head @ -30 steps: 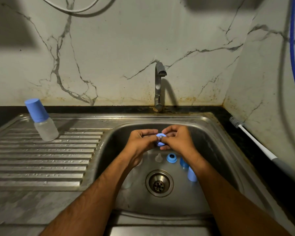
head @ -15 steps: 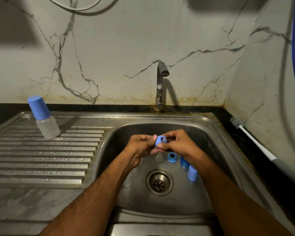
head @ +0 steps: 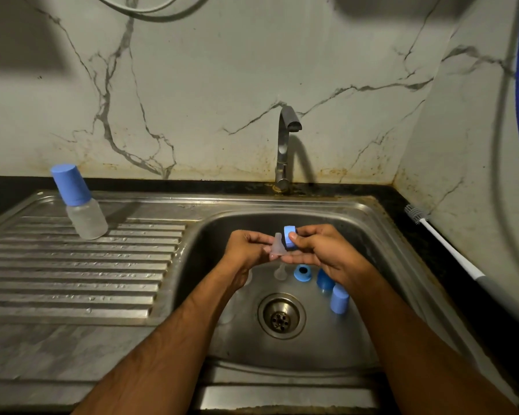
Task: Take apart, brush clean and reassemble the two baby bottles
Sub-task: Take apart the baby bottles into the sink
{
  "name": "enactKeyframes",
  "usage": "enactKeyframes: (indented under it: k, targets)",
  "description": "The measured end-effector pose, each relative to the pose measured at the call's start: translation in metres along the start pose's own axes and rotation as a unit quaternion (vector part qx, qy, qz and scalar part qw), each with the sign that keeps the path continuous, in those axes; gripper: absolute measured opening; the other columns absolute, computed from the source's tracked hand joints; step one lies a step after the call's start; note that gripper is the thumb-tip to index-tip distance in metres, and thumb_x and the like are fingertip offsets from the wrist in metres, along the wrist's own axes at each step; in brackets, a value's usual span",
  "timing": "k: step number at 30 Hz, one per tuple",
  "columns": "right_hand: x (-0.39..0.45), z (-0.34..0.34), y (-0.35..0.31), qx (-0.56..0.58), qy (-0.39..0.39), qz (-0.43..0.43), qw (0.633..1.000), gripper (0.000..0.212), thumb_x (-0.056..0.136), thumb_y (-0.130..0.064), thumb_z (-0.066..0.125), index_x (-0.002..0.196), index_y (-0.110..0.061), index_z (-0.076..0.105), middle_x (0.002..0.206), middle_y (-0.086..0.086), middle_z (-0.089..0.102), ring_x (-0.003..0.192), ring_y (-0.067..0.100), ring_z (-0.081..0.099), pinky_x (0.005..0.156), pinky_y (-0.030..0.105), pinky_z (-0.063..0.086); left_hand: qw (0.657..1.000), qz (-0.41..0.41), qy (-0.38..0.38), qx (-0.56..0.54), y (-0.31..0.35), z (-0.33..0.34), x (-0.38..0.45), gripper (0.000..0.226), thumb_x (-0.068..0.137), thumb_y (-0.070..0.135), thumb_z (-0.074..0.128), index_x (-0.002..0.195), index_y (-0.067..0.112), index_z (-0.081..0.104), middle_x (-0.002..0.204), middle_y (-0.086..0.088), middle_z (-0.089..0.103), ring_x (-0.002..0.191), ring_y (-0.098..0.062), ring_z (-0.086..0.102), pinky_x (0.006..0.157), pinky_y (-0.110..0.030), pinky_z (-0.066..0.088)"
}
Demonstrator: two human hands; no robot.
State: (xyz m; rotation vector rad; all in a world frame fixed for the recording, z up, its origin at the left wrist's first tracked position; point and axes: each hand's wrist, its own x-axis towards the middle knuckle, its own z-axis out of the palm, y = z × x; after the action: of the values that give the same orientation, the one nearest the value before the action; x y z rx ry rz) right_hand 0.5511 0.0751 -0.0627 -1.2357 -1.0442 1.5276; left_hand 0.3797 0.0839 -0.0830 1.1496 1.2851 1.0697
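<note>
While both hands meet over the far part of the sink (head: pixel 381 223), the right hand (head: pixel 321 253) pinches a blue ring (head: pixel 289 236) between thumb and forefinger, its other fingers stretched out beneath. Just left of the ring, touching it, is a clear teat (head: pixel 277 246), gripped at its wide base by the curled fingers of the left hand (head: pixel 246 250); the teat is see-through and pale, so its edges are hard to trace against the skin. Below the hands, on the sink floor, a second teat (head: pixel 280 271) stands as a faint shape, with another blue ring (head: pixel 302 272) just to its right. Right of that ring a blue cap (head: pixel 325 280) is partly hidden behind the right wrist, and a second cap (head: pixel 339 299) stands near it, closer in. Pale clear shapes under the left wrist may be bottle bodies, but they cannot be told for sure. Near the middle of the floor is the drain (head: pixel 281 316). At the far rim rises the tap (head: pixel 285 145). Well to the left, on the ribbed drainboard (head: pixel 72 274), stands a capped bottle (head: pixel 80 202). On the right counter lies a brush (head: pixel 441 238), bristles at the far end, its grey handle blurring out toward the frame edge.
</note>
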Motion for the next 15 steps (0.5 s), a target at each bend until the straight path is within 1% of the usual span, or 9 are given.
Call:
enactKeyframes:
  k: [2, 4, 5, 8, 11, 13, 15]
  targets:
    - [-0.003, 0.0, -0.001, -0.016, 0.006, -0.004, 1.0, 0.017, 0.094, -0.005, 0.066, 0.11, -0.008, 0.064, 0.097, 0.02, 0.076, 0.087, 0.035, 0.076, 0.067, 0.032, 0.063, 0.999, -0.009, -0.039, -0.007, -0.001, -0.001, -0.001, 0.025, 0.088, -0.012, 0.06, 0.105, 0.0, 0.073, 0.099, -0.017, 0.074, 0.091, -0.024, 0.073, 0.078, -0.029, 0.061]
    - [-0.007, 0.001, -0.001, -0.051, 0.011, -0.008, 0.999, 0.014, 0.093, -0.006, 0.067, 0.103, -0.014, 0.064, 0.101, 0.02, 0.075, 0.086, 0.032, 0.077, 0.069, 0.033, 0.064, 0.997, 0.007, -0.076, -0.001, -0.002, 0.0, -0.002, 0.02, 0.086, -0.004, 0.069, 0.105, 0.001, 0.073, 0.097, -0.014, 0.076, 0.092, -0.023, 0.074, 0.08, -0.03, 0.061]
    - [-0.008, 0.001, 0.0, -0.066, 0.012, -0.007, 0.998, 0.014, 0.093, -0.006, 0.067, 0.102, -0.016, 0.063, 0.102, 0.02, 0.075, 0.086, 0.031, 0.077, 0.071, 0.034, 0.064, 0.997, 0.019, -0.079, 0.011, -0.003, 0.002, -0.002, 0.018, 0.084, -0.001, 0.073, 0.103, 0.001, 0.073, 0.095, -0.013, 0.076, 0.091, -0.023, 0.075, 0.081, -0.031, 0.061]
    - [-0.01, 0.001, 0.0, -0.087, 0.015, -0.001, 0.996, 0.015, 0.094, -0.01, 0.067, 0.101, -0.021, 0.062, 0.1, 0.018, 0.076, 0.085, 0.032, 0.077, 0.074, 0.041, 0.064, 0.997, 0.044, -0.044, 0.044, -0.006, 0.004, -0.002, 0.013, 0.081, 0.001, 0.077, 0.094, 0.002, 0.074, 0.089, -0.013, 0.076, 0.087, -0.023, 0.075, 0.081, -0.037, 0.062]
    - [-0.008, -0.002, 0.001, -0.098, 0.04, 0.001, 0.994, 0.016, 0.093, -0.012, 0.07, 0.103, -0.02, 0.062, 0.091, 0.016, 0.077, 0.081, 0.03, 0.077, 0.069, 0.04, 0.065, 0.996, 0.052, -0.024, 0.066, -0.008, 0.005, -0.001, 0.009, 0.085, 0.001, 0.073, 0.094, 0.005, 0.073, 0.09, -0.012, 0.074, 0.088, -0.023, 0.074, 0.079, -0.039, 0.062]
    - [-0.003, -0.004, 0.004, -0.17, 0.099, -0.009, 0.981, 0.018, 0.091, -0.011, 0.074, 0.105, -0.016, 0.064, 0.088, 0.015, 0.075, 0.075, 0.026, 0.076, 0.068, 0.038, 0.065, 0.995, 0.055, -0.002, 0.084, -0.01, 0.008, -0.001, 0.011, 0.087, 0.001, 0.071, 0.093, 0.009, 0.074, 0.088, -0.008, 0.074, 0.085, -0.018, 0.074, 0.076, -0.034, 0.063]
    - [0.001, -0.009, 0.009, -0.285, 0.164, -0.027, 0.944, 0.019, 0.086, -0.01, 0.079, 0.102, -0.01, 0.069, 0.087, 0.013, 0.073, 0.073, 0.02, 0.072, 0.069, 0.034, 0.063, 0.986, 0.074, 0.022, 0.151, -0.015, 0.008, -0.001, 0.012, 0.084, 0.003, 0.075, 0.089, 0.014, 0.076, 0.084, -0.003, 0.075, 0.081, -0.012, 0.073, 0.074, -0.025, 0.061]
